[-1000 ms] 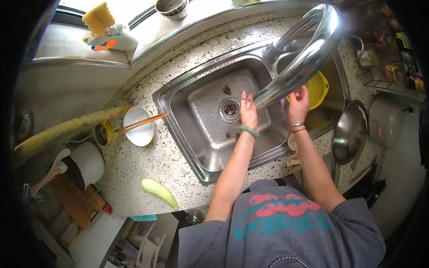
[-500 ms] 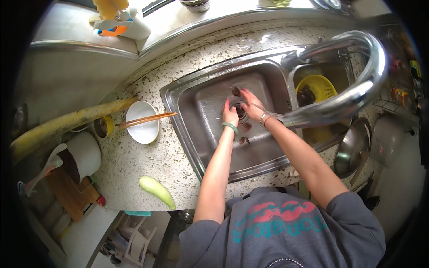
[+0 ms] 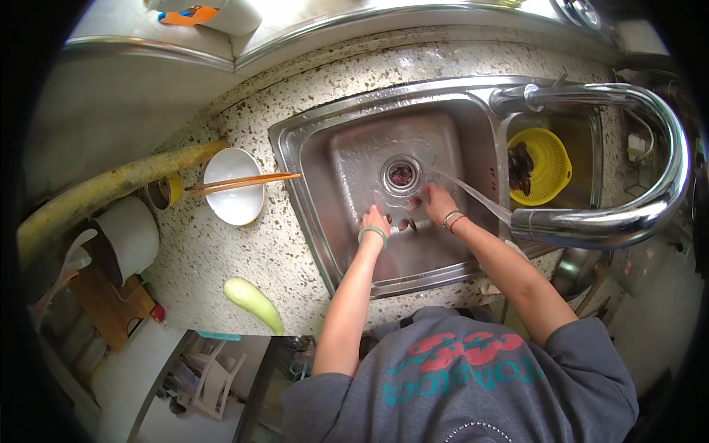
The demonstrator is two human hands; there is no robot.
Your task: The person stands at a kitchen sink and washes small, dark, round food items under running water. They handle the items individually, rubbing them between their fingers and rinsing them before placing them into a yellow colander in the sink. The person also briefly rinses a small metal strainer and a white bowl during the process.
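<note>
My left hand (image 3: 375,219) is low in the big steel sink basin (image 3: 351,184), fingers apart, beside several small, dark brown, thin pieces (image 3: 403,224) that look like wood ear mushroom. Opposite it, my right hand (image 3: 440,201) has its fingers loosely spread next to a reddish-brown piece (image 3: 413,204); neither hand visibly grips anything. Beyond them lies the round drain (image 3: 402,176), with dark reddish bits in its middle. From the chrome tap (image 3: 602,225) at the right, a stream of water (image 3: 473,196) runs left into the basin.
The smaller basin at the right holds a yellow colander (image 3: 548,166) with dark pieces (image 3: 520,168) inside. Left of the sink stands a white bowl (image 3: 235,201) with wooden chopsticks (image 3: 255,180) across it. A pale green gourd (image 3: 253,304) rests near the counter's front edge.
Both hands have drawn back toward me from over the drain, which shows fully. They are farther apart. The view has shifted, so the tap appears farther right.
</note>
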